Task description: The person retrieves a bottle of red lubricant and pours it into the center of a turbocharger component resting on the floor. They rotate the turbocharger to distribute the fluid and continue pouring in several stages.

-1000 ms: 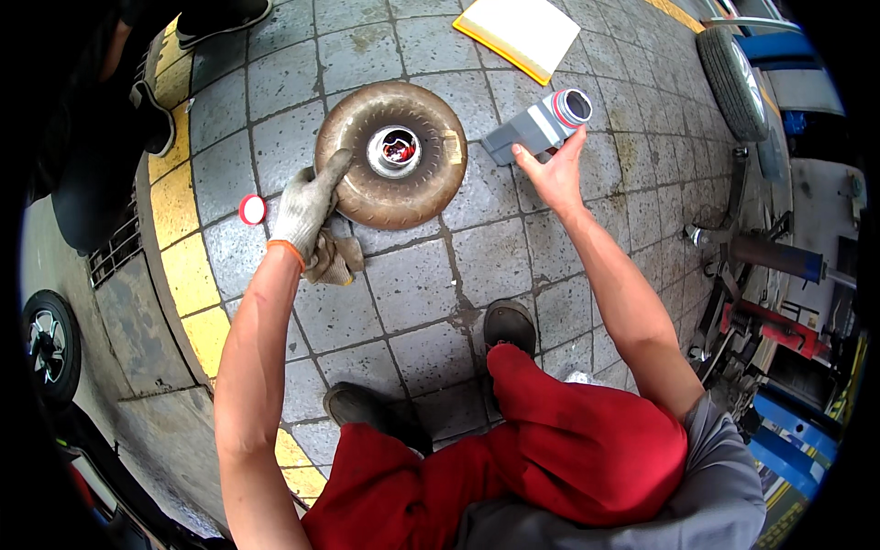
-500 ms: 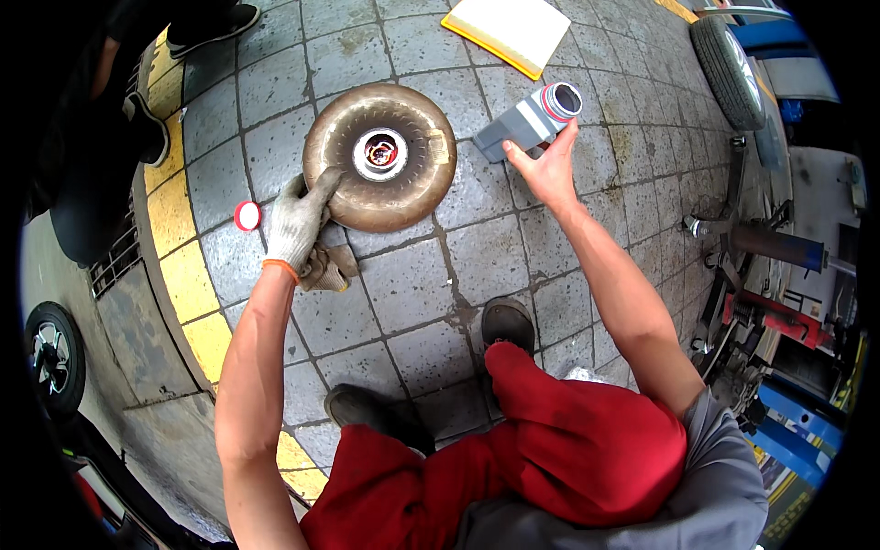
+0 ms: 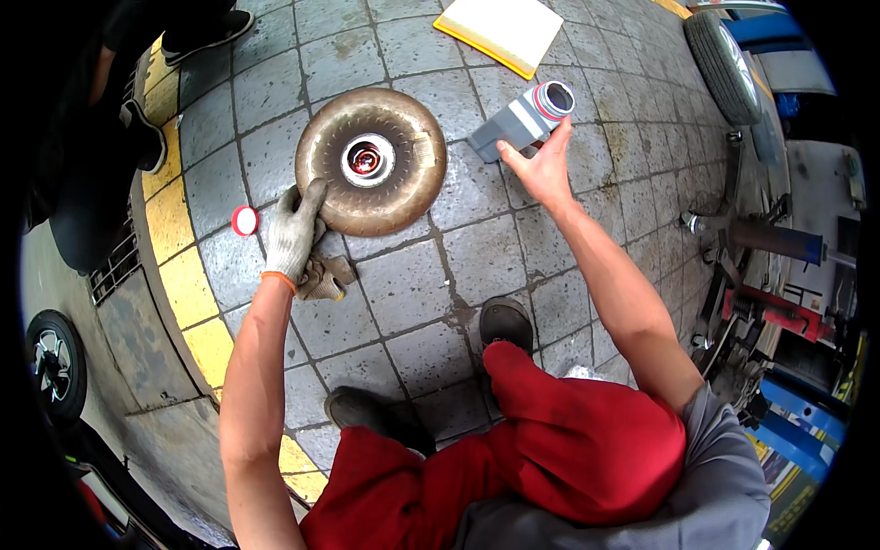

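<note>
A brown, ring-shaped torque converter (image 3: 417, 188) lies on the tiled floor, with reddish fluid visible inside its central hub. My left hand (image 3: 291, 229), in a whitish knit glove, grips its near-left rim; some of the fingers are hidden below the edge. To the right, my bare right hand (image 3: 543, 172) is wrapped round a grey plastic oil bottle (image 3: 509, 126). The bottle leans with its uncapped, red-ringed mouth up and to the right, apart from the converter. A red and white cap (image 3: 245, 221) rests left of my gloved hand. Beside that wrist is a crumpled brownish work glove (image 3: 325, 278).
A yellow-edged white panel-shaped filter (image 3: 504, 35) lies at the far side. Another person's dark shoes (image 3: 145, 136) stand at the left near a floor grate (image 3: 116, 257). Wheels (image 3: 724, 69) and metal shop equipment (image 3: 775, 312) line the right; another wheel (image 3: 57, 362) is at far left.
The torque converter has shifted slightly left under my left hand, which moved with it. My right hand still holds the bottle in nearly the same position.
</note>
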Motion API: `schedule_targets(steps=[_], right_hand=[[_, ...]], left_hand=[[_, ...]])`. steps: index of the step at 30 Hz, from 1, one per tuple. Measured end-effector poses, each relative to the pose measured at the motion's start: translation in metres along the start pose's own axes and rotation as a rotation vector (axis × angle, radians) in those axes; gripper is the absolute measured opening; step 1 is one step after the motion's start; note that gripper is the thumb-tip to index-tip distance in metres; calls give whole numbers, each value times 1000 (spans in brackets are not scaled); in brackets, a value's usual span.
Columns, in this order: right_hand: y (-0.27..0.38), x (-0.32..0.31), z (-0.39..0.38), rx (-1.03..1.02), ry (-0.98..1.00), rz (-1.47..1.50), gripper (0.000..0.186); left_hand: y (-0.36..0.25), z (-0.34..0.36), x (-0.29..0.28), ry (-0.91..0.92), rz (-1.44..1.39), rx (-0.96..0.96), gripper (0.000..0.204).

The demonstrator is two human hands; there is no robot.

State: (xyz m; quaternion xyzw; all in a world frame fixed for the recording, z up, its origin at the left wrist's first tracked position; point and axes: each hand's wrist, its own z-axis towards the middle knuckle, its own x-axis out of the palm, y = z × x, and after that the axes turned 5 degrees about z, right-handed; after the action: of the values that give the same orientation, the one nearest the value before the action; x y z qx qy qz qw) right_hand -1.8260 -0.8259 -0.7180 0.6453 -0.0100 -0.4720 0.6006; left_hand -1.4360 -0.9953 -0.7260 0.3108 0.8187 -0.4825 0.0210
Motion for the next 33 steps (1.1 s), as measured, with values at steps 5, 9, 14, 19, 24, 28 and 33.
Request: schedule_targets(steps=[5,9,14,19,24,28,33], right_hand=[[-1,-1,-1,13,-2,-9,130],[9,0,-2,30,4,58,132],[4,-1,-1,18,2,-11,132],[9,1,-1,32,-6,31,132],[-1,-2,-2,22,-15,0,132],[3,3,-1,46,0,65,132],[-4,2,-2,17,-15,12,132]], left_hand=[[-2,-4,4,-7,5,28,87],[-2,-8,0,-59,52,117,90],[1,-4,5,-53,75,106,90],[2,-4,3,-57,85,107,89],[0,-4,6,-30,83,113,91],[18,7,2,-63,93,161,93],[7,0,5,-24,52,105,93]])
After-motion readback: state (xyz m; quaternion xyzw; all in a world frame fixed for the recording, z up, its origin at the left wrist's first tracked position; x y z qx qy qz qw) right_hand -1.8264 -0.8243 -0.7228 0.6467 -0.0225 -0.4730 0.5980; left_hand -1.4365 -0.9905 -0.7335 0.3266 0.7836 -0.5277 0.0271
